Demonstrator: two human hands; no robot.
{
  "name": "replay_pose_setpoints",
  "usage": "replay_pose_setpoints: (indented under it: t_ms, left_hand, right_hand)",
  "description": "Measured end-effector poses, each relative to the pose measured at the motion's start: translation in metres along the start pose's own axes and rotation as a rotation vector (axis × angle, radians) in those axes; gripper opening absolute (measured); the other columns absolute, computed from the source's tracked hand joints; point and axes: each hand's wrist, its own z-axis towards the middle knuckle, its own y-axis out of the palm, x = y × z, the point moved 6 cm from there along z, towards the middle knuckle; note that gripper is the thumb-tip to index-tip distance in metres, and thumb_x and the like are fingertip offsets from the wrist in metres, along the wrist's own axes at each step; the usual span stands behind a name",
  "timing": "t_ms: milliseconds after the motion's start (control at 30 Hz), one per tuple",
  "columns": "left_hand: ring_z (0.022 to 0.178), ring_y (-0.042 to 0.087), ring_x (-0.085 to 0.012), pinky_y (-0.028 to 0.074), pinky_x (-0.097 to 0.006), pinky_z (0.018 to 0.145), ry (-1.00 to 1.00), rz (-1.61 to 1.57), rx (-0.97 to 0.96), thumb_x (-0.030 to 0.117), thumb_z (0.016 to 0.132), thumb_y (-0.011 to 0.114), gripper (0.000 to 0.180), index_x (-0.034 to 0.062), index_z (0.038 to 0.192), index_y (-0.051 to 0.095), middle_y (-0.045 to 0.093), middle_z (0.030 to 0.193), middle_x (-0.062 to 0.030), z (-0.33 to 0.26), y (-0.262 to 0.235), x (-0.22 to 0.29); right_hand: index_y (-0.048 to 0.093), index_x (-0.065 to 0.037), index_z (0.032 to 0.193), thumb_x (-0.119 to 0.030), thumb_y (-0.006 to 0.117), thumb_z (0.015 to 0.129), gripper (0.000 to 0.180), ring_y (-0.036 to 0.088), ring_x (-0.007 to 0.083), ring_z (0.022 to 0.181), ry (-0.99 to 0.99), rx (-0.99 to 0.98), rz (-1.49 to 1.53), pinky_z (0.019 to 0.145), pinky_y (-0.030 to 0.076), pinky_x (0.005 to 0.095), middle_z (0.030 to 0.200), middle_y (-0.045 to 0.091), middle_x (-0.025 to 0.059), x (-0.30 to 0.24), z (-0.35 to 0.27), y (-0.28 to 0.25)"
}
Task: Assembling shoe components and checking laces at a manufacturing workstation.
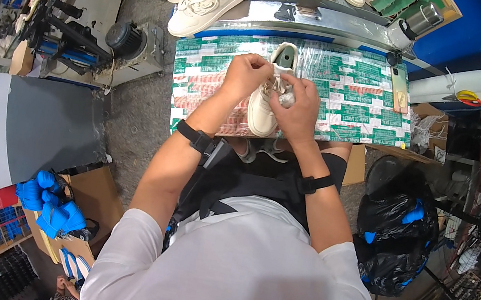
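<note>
A cream sneaker [262, 117] with a dark green insole lies on the table, its toe toward me. Over its upper, my left hand [245, 76] is closed in a pinch on the shoelace [276, 83], left of the tongue. My right hand [298, 107] bends round the shoe's right side, thumb and forefinger closed at the same lace. Something pale and shiny [287, 99] shows beneath the right palm; I cannot make out what it is. The fingertips partly hide the lace.
Green-and-white printed tape covers the table [360, 81]. More cream sneakers [209, 3] stand at the far left, others at the back. A phone [399, 91] and a steel flask [416, 20] are at the right. Black bags [395, 230] lie right; a carton [95, 202] stands left.
</note>
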Motion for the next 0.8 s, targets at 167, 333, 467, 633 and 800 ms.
replay_pose_setpoints:
  t_ms: [167, 333, 467, 633, 800]
  left_hand:
    - [0.082, 0.065, -0.0082, 0.054, -0.026, 0.081, 0.098, -0.721, -0.116, 0.007, 0.101, 0.074, 0.009, -0.0011, 0.096, 0.078, 0.074, 0.089, -0.0003, -0.045, -0.026, 0.079]
    - [0.091, 0.065, -0.0082, 0.055, -0.029, 0.085, 0.171, -0.281, -0.539, 0.005, 0.104, 0.073, 0.007, -0.0009, 0.103, 0.077, 0.073, 0.093, 0.0015, -0.083, -0.024, 0.102]
    - [0.105, 0.071, -0.0141, 0.057, -0.030, 0.087, 0.155, -0.251, -0.077, 0.002, 0.102, 0.072, 0.015, -0.0010, 0.115, 0.078, 0.078, 0.110, -0.0082, -0.041, -0.035, -0.013]
    - [0.102, 0.071, -0.0258, 0.058, -0.039, 0.089, 0.348, 0.039, -0.195, 0.001, 0.096, 0.076, 0.020, 0.0083, 0.115, 0.078, 0.070, 0.111, -0.0102, -0.038, 0.000, 0.029]
    - [0.099, 0.068, -0.0353, 0.057, -0.045, 0.085, 0.451, 0.439, -0.210, 0.009, 0.086, 0.087, 0.024, 0.0087, 0.106, 0.075, 0.063, 0.108, -0.0119, -0.033, 0.000, 0.044]
  right_hand:
    - [0.076, -0.019, 0.127, -0.024, 0.086, 0.082, 0.046, 0.064, 0.0342, 0.112, 0.008, -0.093, 0.044, 0.096, 0.048, 0.0492, 0.114, 0.063, 0.0121, 0.008, 0.010, 0.003]
    - [0.074, -0.018, 0.116, -0.019, 0.084, 0.077, 0.040, 0.061, 0.0379, 0.112, -0.144, -0.048, -0.081, 0.096, 0.046, 0.0518, 0.113, 0.062, 0.0128, -0.002, 0.027, -0.001]
    - [0.074, -0.017, 0.103, -0.028, 0.086, 0.070, 0.037, 0.060, 0.0396, 0.109, -0.187, -0.147, -0.171, 0.094, 0.047, 0.0534, 0.110, 0.061, 0.0136, 0.003, 0.025, 0.008]
    - [0.077, -0.007, 0.095, -0.027, 0.085, 0.077, 0.028, 0.066, 0.0395, 0.101, 0.081, -0.288, 0.027, 0.089, 0.053, 0.0499, 0.106, 0.064, 0.0168, 0.022, 0.025, -0.013]
    - [0.077, -0.003, 0.094, -0.025, 0.084, 0.082, 0.027, 0.067, 0.0348, 0.099, 0.099, -0.405, 0.234, 0.089, 0.055, 0.0445, 0.104, 0.065, 0.0160, -0.002, 0.038, -0.022]
